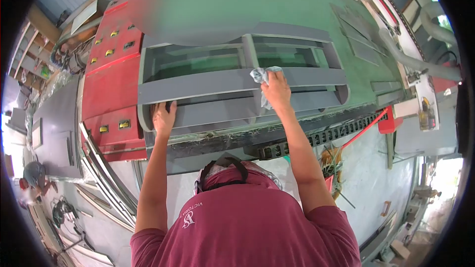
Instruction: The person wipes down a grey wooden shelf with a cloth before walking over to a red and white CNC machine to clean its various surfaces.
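A grey shelf unit (198,87) with long rails and a middle divider lies across the green machine bed. My right hand (277,91) is closed on a pale crumpled cloth (259,75), which touches the middle rail right of the divider. Part of the cloth hangs below the hand, over the rail's lower edge. My left hand (163,117) rests at the unit's lower left corner, fingers apart and bent over the front board. Its fingertips are partly hidden beneath the middle rail.
The green bed (213,0) extends behind the unit, with flat grey panels (363,44) at its right. A red section (111,84) with yellow-marked fittings adjoins on the left. Long strips (106,178) lean near my left. Another person (34,175) crouches at far left.
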Demonstrator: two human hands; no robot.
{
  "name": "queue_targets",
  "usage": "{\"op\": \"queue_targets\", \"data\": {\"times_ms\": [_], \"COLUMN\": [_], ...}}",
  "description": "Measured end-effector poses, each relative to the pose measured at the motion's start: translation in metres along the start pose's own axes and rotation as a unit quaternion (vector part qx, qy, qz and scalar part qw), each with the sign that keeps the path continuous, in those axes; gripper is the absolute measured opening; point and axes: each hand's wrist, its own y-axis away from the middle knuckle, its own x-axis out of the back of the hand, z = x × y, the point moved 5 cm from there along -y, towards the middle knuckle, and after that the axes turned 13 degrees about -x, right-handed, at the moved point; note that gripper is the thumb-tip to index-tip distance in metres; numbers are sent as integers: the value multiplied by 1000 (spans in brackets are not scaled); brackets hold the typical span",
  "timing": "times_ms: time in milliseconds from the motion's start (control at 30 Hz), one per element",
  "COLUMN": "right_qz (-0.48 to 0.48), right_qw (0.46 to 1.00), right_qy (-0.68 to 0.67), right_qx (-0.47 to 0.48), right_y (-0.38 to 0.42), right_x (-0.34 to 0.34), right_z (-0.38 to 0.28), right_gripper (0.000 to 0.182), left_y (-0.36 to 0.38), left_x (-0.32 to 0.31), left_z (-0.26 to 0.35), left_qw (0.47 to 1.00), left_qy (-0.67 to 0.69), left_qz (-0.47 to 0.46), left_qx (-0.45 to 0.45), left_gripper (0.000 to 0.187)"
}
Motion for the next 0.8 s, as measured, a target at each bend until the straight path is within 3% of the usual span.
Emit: {"op": "queue_targets", "data": {"times_ms": [67, 233, 400, 600, 800], "right_qz": [6, 58, 62, 51, 25], "right_qw": [998, 989, 978, 956, 946], "right_qy": [35, 87, 135, 208, 237], "right_qx": [-44, -106, -149, -199, -219], "right_y": [-13, -37, -61, -94, -126], "right_x": [11, 37, 60, 74, 80], "right_z": [37, 125, 195, 268, 329], "right_gripper": [35, 39, 40, 45, 36], "left_y": [-3, -7, -7, -8, -8], "left_x": [-5, -17, -16, -19, -21], "left_z": [-6, -21, -11, -4, 0], "left_qw": [998, 991, 992, 990, 985], "left_qy": [11, -10, -37, -129, -135], "left_qz": [-38, -14, -12, -7, -40], "left_qx": [51, 131, 123, 54, 98], "left_gripper": [50, 56, 56, 52, 52]}}
